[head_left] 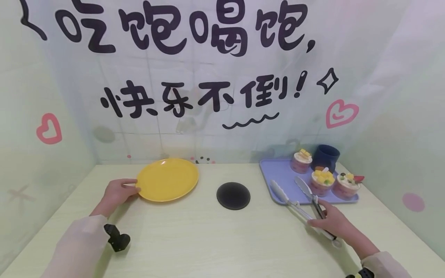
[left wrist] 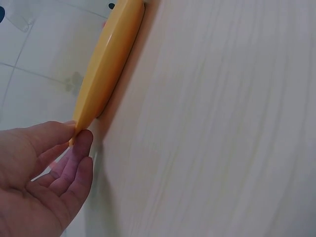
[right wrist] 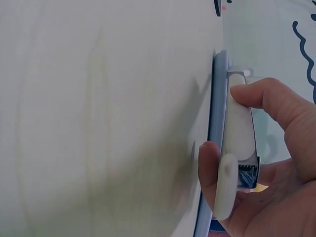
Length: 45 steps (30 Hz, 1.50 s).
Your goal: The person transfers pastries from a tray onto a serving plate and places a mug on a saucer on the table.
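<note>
My left hand (head_left: 119,192) pinches the near-left rim of a yellow plate (head_left: 168,180) on the table. In the left wrist view, thumb and fingers meet on the rim of the plate (left wrist: 106,64). A pair of tongs (head_left: 302,210) is gripped in my right hand (head_left: 330,221), its arms spread and tips over the front of a lavender tray (head_left: 278,170). The right wrist view has the thumb against a pale handle of the tongs (right wrist: 240,118). Several dessert cups stand on that tray, among them one topped with yellow fruit cubes (head_left: 321,183) close to a tong tip.
At the tray's back right stands a dark blue mug (head_left: 325,156). Between plate and tray lies a round black coaster (head_left: 233,195). Behind the table (head_left: 208,239) hangs a printed backdrop (head_left: 208,143), and pale walls close off both sides.
</note>
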Each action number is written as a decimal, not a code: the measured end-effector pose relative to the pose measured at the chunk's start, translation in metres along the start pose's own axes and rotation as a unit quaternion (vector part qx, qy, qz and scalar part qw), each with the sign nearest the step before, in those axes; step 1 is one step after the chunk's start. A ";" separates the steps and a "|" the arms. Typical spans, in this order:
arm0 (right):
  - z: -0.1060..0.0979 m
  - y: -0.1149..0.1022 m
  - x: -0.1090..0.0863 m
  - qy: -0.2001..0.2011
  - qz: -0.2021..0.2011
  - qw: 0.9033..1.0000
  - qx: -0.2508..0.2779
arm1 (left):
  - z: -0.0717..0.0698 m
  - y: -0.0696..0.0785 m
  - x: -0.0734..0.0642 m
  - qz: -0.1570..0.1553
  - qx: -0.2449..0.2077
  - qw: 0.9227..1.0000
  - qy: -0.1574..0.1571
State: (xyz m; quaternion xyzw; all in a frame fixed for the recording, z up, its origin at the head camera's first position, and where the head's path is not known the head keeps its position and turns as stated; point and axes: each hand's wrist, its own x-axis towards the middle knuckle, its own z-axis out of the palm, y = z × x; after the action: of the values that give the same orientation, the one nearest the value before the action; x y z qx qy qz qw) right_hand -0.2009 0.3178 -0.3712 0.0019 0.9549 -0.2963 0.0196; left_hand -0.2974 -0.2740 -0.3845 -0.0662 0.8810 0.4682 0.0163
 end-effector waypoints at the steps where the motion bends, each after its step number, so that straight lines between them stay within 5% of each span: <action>1: 0.000 0.000 0.000 -0.001 0.001 1.000 0.002 | 0.000 0.000 0.000 0.000 0.000 1.000 0.000; 20: 0.012 -0.002 0.001 0.039 0.007 0.998 0.049 | 0.000 0.002 -0.002 0.004 0.005 1.000 0.003; 33: 0.009 -0.003 0.002 0.053 0.021 0.998 -0.014 | 0.001 0.004 -0.001 0.002 0.008 1.000 0.004; 45: 0.002 -0.006 -0.003 0.047 0.009 0.998 0.035 | 0.001 0.004 -0.002 0.005 -0.001 1.000 0.004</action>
State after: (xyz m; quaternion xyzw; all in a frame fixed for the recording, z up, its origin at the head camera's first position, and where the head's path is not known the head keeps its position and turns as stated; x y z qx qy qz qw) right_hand -0.1979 0.3111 -0.3694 0.0251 0.9437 -0.3290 -0.0223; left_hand -0.2954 -0.2712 -0.3815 -0.0637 0.8810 0.4687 0.0104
